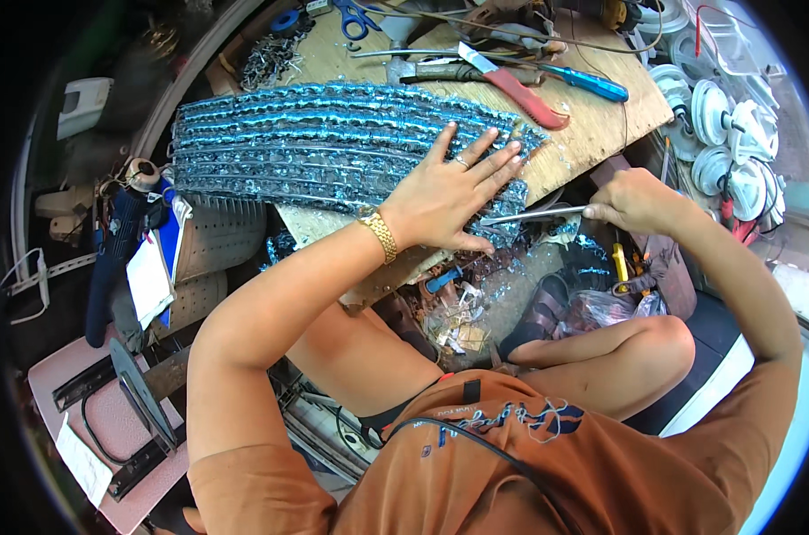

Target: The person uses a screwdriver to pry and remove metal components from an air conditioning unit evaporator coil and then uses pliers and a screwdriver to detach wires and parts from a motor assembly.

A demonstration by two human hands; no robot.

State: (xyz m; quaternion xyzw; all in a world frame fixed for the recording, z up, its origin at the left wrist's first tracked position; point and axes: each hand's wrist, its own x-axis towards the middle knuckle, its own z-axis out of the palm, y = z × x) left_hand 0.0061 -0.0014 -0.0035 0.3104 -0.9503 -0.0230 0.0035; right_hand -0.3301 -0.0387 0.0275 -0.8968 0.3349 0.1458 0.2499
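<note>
A long, slightly curved coil of blue metal fins and rows of tubing (pixel 306 143) lies across the wooden board; its fins look torn and crumpled. My left hand (pixel 442 194) presses flat on the coil's right end, fingers spread. In my right hand (pixel 636 203), closed just off the board's right edge, is a thin metal rod-like tool (pixel 540 214). The tool points left, its tip at the coil's near right corner, beside my left thumb. My right fist hides the tool's other end.
On the board (pixel 614 134) beyond the coil lie a red-handled knife (pixel 516 89), a blue screwdriver (pixel 587 82), a hammer (pixel 431 71) and blue scissors (pixel 356 20). Clear plastic round parts (pixel 712 116) are piled at right. Blue shreds and scraps (pixel 462 316) litter the floor between my legs.
</note>
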